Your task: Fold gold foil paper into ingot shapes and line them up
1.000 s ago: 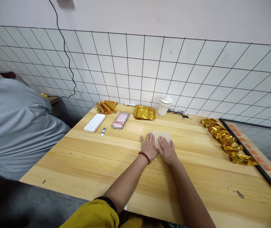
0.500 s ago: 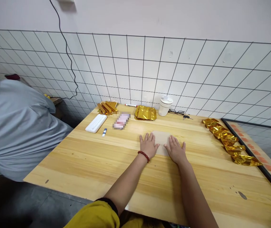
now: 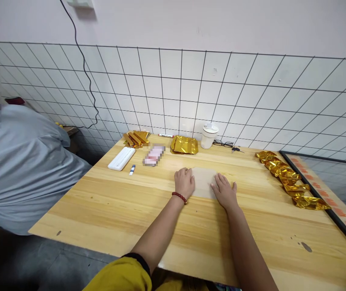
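A thin, pale tan sheet of paper (image 3: 203,184) lies flat on the wooden table between my hands. At its left edge, my left hand (image 3: 185,183), with a red bead bracelet (image 3: 179,197) on the wrist, has its fingers curled in and its thumb along the paper; the fingertips are partly hidden. My right hand (image 3: 225,190) rests open at the sheet's right edge, fingers stretched out flat. Beyond the paper is a stack of folded gold foil wrappers (image 3: 185,145).
Along the back are gold strips (image 3: 136,138), a marker (image 3: 166,136), a white lidded cup (image 3: 209,136), glasses (image 3: 223,144) and keys (image 3: 237,150). A white power bank (image 3: 122,158) and small tube (image 3: 132,170) lie left. Twisted gold foil (image 3: 288,178) lines the right. A person (image 3: 30,161) sits left.
My left hand has shifted slightly left and its spread fingers have curled in, uncovering more of the paper. My right hand stays flat in place. The view has tilted slightly.
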`<state>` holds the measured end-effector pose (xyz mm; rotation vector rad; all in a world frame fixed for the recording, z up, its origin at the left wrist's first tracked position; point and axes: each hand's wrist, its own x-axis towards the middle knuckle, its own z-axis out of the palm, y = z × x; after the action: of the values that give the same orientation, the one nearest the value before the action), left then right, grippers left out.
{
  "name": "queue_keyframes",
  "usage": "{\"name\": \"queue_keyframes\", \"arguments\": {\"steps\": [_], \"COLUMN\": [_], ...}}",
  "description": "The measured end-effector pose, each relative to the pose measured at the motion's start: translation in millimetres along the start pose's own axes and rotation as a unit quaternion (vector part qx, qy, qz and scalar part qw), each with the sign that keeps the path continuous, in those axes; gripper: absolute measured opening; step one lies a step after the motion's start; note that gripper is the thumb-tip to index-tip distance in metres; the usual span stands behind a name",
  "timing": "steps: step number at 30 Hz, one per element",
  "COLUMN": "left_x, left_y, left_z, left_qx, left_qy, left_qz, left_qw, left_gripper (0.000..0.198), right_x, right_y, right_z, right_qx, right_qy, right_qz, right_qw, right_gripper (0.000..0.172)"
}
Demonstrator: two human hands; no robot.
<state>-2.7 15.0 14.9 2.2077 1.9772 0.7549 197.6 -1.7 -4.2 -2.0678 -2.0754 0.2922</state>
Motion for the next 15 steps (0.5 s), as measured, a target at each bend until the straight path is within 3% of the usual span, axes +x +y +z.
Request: {"name": "queue_keyframes", "arguments": {"steps": [3, 8, 15], "left_x": [-6, -25, -25], "left_y": [9, 30, 31], "left_z": [-1.9, 2.9, 0.1], "left_qx": [-0.007, 0.015, 0.031], "left_qy": [-0.001, -0.072, -0.089], "left_qz": [0.048, 0.193, 0.195], "left_qw": [0.999, 0.978, 0.976], "left_gripper": [0.022, 0.026, 0.027], "right_x": [1, 2, 4], "right_y": [-1, -4, -4], "right_z": [2, 6, 7], "right_qx": [-0.005, -0.034, -0.037], "right_qy": [0.003, 0.008, 0.015], "right_qz": [0.010, 0.027, 0.062], "right_qw": [1.000, 0.999, 0.997], "right_gripper": [0.055, 0.055, 0.058]}}
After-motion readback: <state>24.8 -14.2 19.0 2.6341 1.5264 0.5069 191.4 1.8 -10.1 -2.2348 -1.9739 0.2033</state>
